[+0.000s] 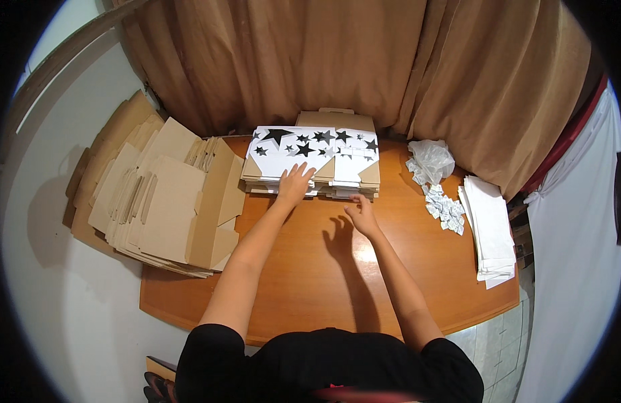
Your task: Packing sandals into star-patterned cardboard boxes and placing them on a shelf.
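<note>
At the far middle of the table lies a stack of flattened cardboard boxes [369, 173], topped by white sheets printed with black stars [283, 144]. My left hand [296, 183] rests at the near edge of the left white sheet, fingers spread and holding nothing. Just in front of the stack's near right side, my right hand [361, 215] hovers over the table with its fingers apart and curved. Nothing shows between those fingers, and the hand casts a shadow on the wood.
Leaning piles of folded brown cardboard [166, 208] fill the left side of the wooden table [304, 282]. On the right lie a clear plastic bag [433, 161], a scatter of small white packets [446, 211] and a stack of white sheets [490, 232]. A brown curtain [277, 60] hangs behind.
</note>
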Demonstrator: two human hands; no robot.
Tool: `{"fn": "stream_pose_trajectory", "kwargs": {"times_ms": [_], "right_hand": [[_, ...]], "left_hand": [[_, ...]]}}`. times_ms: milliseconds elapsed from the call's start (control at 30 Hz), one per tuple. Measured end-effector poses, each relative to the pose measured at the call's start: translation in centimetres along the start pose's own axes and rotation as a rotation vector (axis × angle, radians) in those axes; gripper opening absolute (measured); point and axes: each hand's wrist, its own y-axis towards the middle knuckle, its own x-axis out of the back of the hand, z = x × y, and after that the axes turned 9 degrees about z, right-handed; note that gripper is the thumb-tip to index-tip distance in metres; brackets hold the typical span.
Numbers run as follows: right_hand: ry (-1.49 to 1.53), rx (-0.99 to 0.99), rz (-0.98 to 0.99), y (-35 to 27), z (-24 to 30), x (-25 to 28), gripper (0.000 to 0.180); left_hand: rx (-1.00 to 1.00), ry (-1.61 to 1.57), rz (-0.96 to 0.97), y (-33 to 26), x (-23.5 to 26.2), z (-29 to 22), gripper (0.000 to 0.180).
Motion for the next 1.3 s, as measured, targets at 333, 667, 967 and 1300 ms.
{"fn": "stream_pose_trajectory", "kwargs": {"times_ms": [333,667,967,1300], "right_hand": [[-0.509,0.001,-0.232,3.3,-0.2,0.7,0.066],[0.018,-0.306,-0.457,11.8,-3.7,0.9,0.060],[0.472,-0.234,-0.472,13.5,2.1,2.8,0.046],[0.621,0.055,-0.401,11.1,9.5,7.0,0.038]], "left_hand": [[0.062,0.093,0.114,2.0,-0.7,-0.7,0.051],[0.141,0.052,0.041,3.5,-1.5,-1.7,0.032],[0.190,0.007,-0.128,1.9,-1.0,-1.7,0.035],[0.160,-0.105,-0.326,2.9,3.4,-2.9,0.058]]}}
